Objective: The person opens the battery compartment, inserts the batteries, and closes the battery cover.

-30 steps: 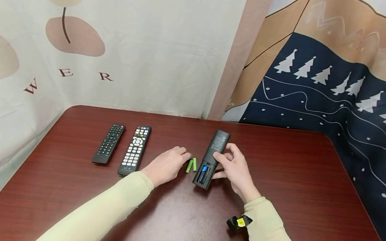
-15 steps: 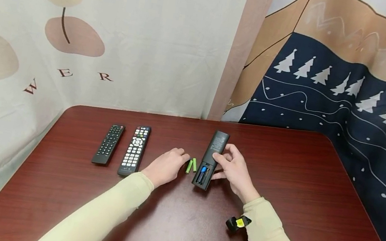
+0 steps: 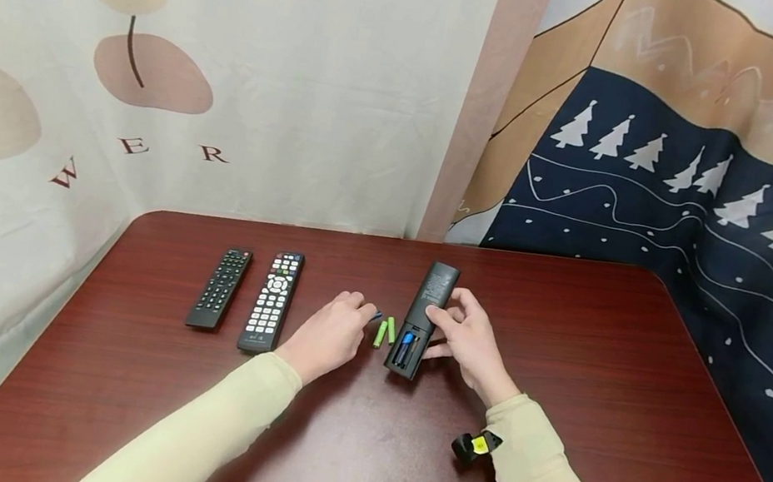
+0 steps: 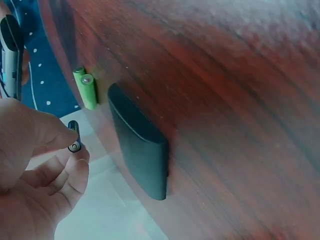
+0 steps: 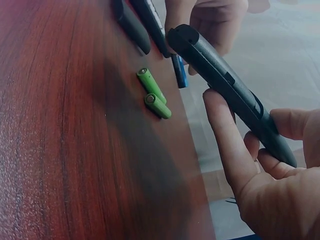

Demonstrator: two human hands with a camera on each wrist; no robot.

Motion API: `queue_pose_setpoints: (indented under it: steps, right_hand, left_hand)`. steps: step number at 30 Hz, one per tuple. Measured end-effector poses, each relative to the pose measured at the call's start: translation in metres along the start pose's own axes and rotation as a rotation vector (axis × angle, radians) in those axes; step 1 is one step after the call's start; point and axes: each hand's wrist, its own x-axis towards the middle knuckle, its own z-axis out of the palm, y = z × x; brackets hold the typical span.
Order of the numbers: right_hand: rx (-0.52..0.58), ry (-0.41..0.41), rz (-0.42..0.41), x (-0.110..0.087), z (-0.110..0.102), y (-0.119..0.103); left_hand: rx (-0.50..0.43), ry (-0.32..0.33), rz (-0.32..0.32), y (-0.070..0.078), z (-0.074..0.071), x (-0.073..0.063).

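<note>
Between the thumb and fingers of my left hand [image 3: 330, 333] is a small blue battery [image 4: 74, 136], pinched with one end facing the left wrist camera. Its other end also shows below those fingers in the right wrist view. My right hand [image 3: 472, 343] grips a black remote control [image 3: 436, 287], back side up and tilted above the table. The battery compartment at the near end has no cover on, and a blue battery [image 3: 406, 347] lies in its left side. Two green batteries [image 5: 151, 85] lie on the table between my hands.
Left of my left hand lie a black remote with white buttons [image 3: 271, 299] and a smaller black remote [image 3: 220, 286]. The dark red wooden table [image 3: 350, 471] ends at a printed curtain [image 3: 319, 138] behind. A black wrist camera [image 3: 471, 447] sticks out from my right sleeve.
My left hand has shifted slightly left and turned, so the blue battery's end now shows past its fingertips. The right hand and its remote stay almost still.
</note>
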Motion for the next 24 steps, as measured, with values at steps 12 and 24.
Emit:
queue_pose_setpoints:
  steps: [12, 24]
  right_hand:
    - [-0.006, 0.033, -0.001, 0.001, 0.001, -0.001]
    - [0.002, 0.083, 0.007, 0.003, 0.002, 0.000]
  left_hand:
    - [-0.024, 0.095, 0.028, 0.007, -0.005, -0.006]
    - [-0.052, 0.166, 0.078, 0.017, -0.005, -0.004]
